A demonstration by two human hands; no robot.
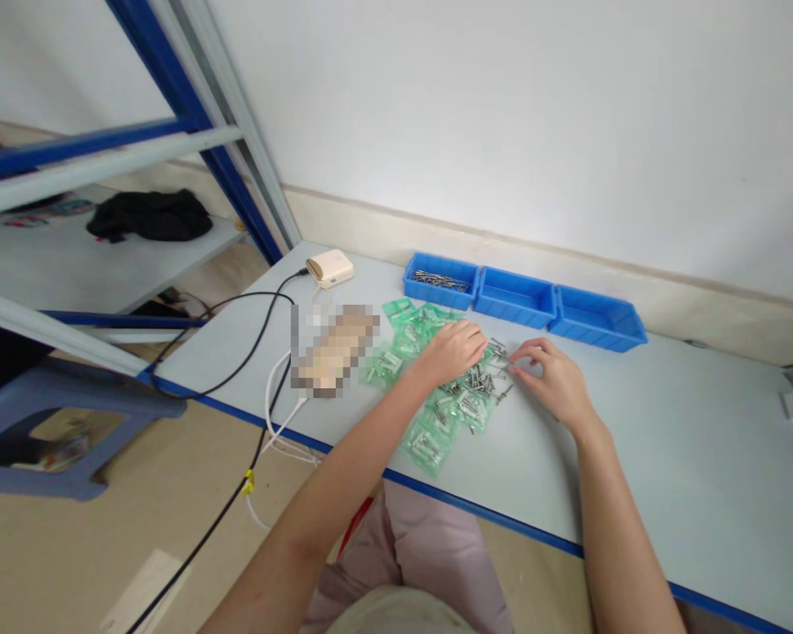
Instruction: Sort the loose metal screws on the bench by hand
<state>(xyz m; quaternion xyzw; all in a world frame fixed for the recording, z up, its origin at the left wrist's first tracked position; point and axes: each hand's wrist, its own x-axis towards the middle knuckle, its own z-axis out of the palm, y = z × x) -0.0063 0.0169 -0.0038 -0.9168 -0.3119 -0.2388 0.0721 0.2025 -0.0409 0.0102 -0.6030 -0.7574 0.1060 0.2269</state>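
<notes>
A heap of small green plastic bags (pixel 429 414) with metal parts lies on the pale grey table (pixel 700 458). Loose metal screws (pixel 479 380) are piled on the bags between my hands. My left hand (pixel 453 350) rests knuckles up on the bags, fingers curled over the pile; what is under them is hidden. My right hand (pixel 552 377) sits just right of the screws, its thumb and fingertips pinched together at the edge of the pile on something too small to make out.
Three blue bins (pixel 522 298) stand in a row at the back; the left one (pixel 440 281) holds metal screws. A cream power bank (pixel 330 267) with black and white cables (pixel 264 370) and a blurred item (pixel 334 350) lie left. Blue shelving (pixel 106 150) and a stool (pixel 72 423) stand beside the table.
</notes>
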